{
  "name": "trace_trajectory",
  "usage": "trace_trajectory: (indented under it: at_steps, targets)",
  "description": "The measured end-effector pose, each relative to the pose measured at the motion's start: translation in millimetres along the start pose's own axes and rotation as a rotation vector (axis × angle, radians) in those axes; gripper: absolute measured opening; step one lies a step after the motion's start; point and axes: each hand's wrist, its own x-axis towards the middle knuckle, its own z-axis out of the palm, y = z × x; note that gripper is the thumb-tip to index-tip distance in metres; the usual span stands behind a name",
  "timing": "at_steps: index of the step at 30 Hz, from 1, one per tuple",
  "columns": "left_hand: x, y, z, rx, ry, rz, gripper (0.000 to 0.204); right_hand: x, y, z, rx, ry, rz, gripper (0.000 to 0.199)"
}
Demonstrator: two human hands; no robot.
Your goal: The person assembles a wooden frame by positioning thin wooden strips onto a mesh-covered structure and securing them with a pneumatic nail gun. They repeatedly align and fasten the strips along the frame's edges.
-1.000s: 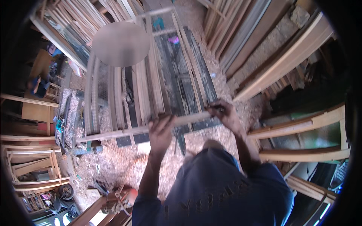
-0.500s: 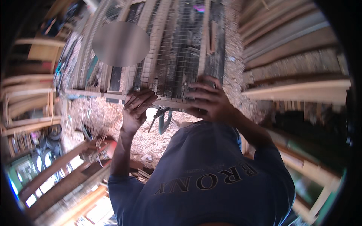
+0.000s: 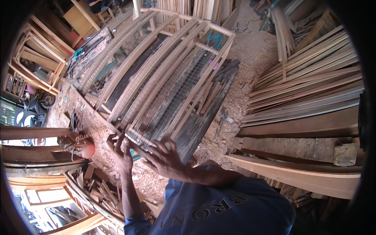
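A long wooden frame (image 3: 145, 73) with several slats and wire mesh (image 3: 178, 101) lies on a dark workbench (image 3: 196, 137). Both of my hands are at its near end rail. My left hand (image 3: 122, 153) is just below the rail, its fingers bent upward and apart, the tips at the wood. To its right, my right hand (image 3: 166, 159) spreads bent fingers over the rail's near right corner, with one finger stretched toward my left hand. I see nothing held in either hand; the undersides of the fingers are hidden.
Loose wood strips (image 3: 206, 98) lie on the bench beside the frame. Long boards (image 3: 301, 92) are stacked at the right. Wood shavings (image 3: 239, 74) cover the floor. A teal clamp (image 3: 214, 40) is at the far end. Offcuts (image 3: 100, 188) and a reddish round object (image 3: 87, 150) lie at lower left.
The view has turned, so the frame now slants and its far end shows. My hands have come closer together at the near rail; my left hand's fingers have loosened from around it.
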Motion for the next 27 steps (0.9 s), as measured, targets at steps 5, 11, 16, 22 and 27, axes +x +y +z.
trace_trajectory:
  at_steps: [5, 11, 16, 22, 27]
  targets:
    - [0, 8, 38, 0.055, 0.236, -0.095, 0.037, 4, 10, -37, 0.094, -0.235, -0.036, 0.065]
    - [-6, 4, 35, 0.075, 0.256, -0.082, 0.035, 58, 143, -117, 0.465, 0.028, 0.272, 0.027]
    - [-5, 10, 33, 0.117, 0.277, -0.092, 0.034, 171, 357, -179, -0.015, 0.055, 0.692, 0.026]
    - [-7, 26, 30, 0.266, 0.244, -0.137, 0.032, 263, 481, -206, -0.380, -0.256, 0.539, 0.037]
    - [-6, 31, 29, 0.255, 0.220, -0.211, 0.034, 279, 483, -187, -0.565, -0.294, 0.416, 0.040]
